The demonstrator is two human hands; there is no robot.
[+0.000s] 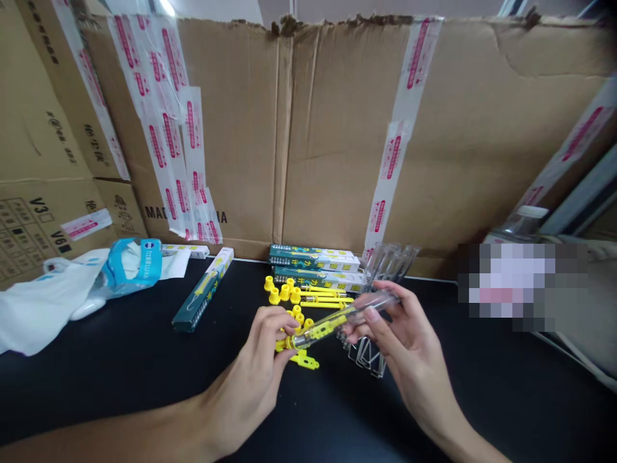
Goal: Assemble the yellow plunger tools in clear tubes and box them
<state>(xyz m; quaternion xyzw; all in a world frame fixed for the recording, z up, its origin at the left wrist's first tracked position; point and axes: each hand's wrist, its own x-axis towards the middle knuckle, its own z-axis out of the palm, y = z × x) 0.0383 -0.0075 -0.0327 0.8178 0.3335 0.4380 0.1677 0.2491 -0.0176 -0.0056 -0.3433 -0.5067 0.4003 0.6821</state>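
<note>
My left hand point(267, 344) pinches the yellow cap end point(285, 344) of a tubular spring scale. The scale's clear plastic tube point(354, 314) slants up to the right, a yellow slotted strip visible inside it. Around the tube's upper part, my right hand point(405, 328) has its fingers closed. Just under my left hand lies a loose yellow slotted strip point(306, 361). Behind the tube are several yellow caps point(285, 292) and several yellow rods with metal parts point(325, 299). Partly hidden by my right hand, bent metal wire hooks point(369, 360) lie on the black table point(328, 418).
Several clear tubes point(393, 263) lie behind my right hand. Green-and-white boxes point(313, 260) are stacked at the cardboard wall point(337, 141); another box point(202, 292) lies left of them. Plastic packaging point(53, 296) sits far left. A capped bottle point(525, 222) stands at the right.
</note>
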